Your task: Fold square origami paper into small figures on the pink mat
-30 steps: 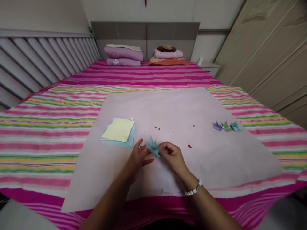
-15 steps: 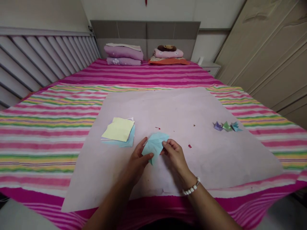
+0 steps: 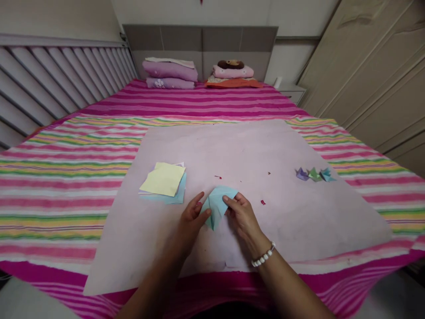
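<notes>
A light-blue sheet of origami paper (image 3: pixel 217 203), creased and partly folded, is held between both hands over the large pale sheet (image 3: pixel 212 150). My left hand (image 3: pixel 192 219) grips its left edge, the thumb on top and the fingers behind. From the right, my right hand (image 3: pixel 244 215), with a white bead bracelet (image 3: pixel 263 258) at the wrist, pinches the paper with its thumb pressed on the upper face. The paper's lower tip points toward me. Its underside and the fingertips behind it are hidden.
A stack of paper with a yellow sheet (image 3: pixel 163 179) on top lies to the left. Small folded purple (image 3: pixel 302 174), green (image 3: pixel 314 174) and blue (image 3: pixel 327 175) paper pieces stand at the right. Red scraps (image 3: pixel 263 202) dot the pale sheet. Folded bedding (image 3: pixel 171 73) sits by the headboard.
The blue paper has turned and shifted slightly right, its outline now narrower. My right thumb has moved a little left on it, and the left hand still holds the left edge.
</notes>
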Tool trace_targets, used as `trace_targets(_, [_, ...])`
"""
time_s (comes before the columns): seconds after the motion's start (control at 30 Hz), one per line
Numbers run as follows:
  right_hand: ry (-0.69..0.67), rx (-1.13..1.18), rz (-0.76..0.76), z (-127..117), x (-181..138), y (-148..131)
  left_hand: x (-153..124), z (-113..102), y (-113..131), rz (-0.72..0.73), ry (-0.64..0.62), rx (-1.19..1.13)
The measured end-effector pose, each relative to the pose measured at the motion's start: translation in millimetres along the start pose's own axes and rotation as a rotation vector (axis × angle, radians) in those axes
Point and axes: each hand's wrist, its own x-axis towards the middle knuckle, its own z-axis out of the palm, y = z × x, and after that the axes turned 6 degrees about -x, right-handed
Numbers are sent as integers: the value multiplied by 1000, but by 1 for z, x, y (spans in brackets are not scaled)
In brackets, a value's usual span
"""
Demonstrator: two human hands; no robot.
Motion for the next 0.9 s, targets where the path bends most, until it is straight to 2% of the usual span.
trace_targets(0.17, [-33, 18, 7, 1, 1, 4, 0, 5, 7, -88, 24, -42])
trace_targets(0.23, [-36, 21, 2, 1, 1, 6, 2, 4, 12, -127, -4, -69])
trace_targets(0.37, [-26, 61, 10, 0, 2, 6, 6, -5, 15, -271, -75, -277])
trace_targets(0.47, [-16, 79, 24, 0, 2, 7, 6, -8, 11, -224, -57, -231])
trace_targets(0.63, [7, 44, 0, 5, -2, 10, 3, 2, 6, -177, -98, -170])
trace_targets(0.8, [-57, 21, -8, 8, -4, 11, 5, 6, 5, -84, 5, -54])
trace_targets(0.9, [-30, 23, -32, 5, -5, 8, 5, 4, 4, -28, 5, 6])
